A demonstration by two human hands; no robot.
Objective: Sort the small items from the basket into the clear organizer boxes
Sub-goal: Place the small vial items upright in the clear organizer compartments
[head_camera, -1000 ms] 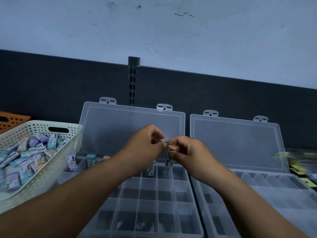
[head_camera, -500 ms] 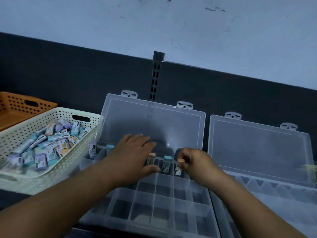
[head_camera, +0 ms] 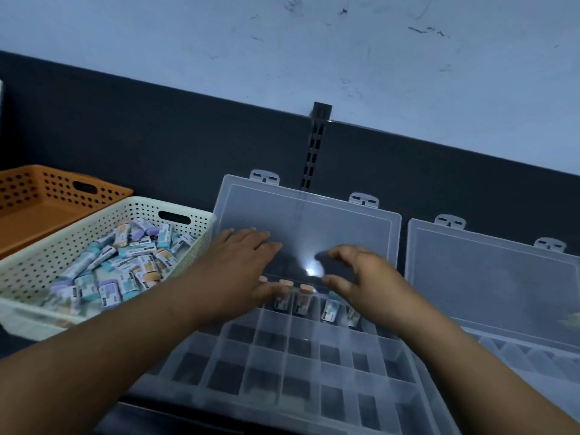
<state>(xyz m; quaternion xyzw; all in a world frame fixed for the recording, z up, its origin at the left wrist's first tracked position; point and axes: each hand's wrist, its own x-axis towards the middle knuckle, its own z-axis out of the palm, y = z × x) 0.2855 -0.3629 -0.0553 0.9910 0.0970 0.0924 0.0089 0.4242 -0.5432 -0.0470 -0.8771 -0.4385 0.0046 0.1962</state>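
Observation:
A cream perforated basket (head_camera: 37,271) at the left holds several small labelled items (head_camera: 125,265). In front of me lies a clear organizer box (head_camera: 282,372) with its lid (head_camera: 314,221) propped open. Several small items (head_camera: 303,298) stand upright in its back row of compartments. My left hand (head_camera: 238,265) hovers flat over the back row, fingers straight, holding nothing. My right hand (head_camera: 361,277) hangs above the same row with fingers loosely spread and empty. A second clear organizer box (head_camera: 533,356) lies to the right, its lid up.
An orange perforated basket (head_camera: 47,196) sits behind the cream one at the far left. A dark panel (head_camera: 157,136) with a slotted upright (head_camera: 315,146) backs the shelf. Something pale shows blurred at the right edge (head_camera: 572,320).
My right hand has let go of the small item, which now stands in the back row. Both hands opened and moved over that row. The view shifted, showing more of the baskets.

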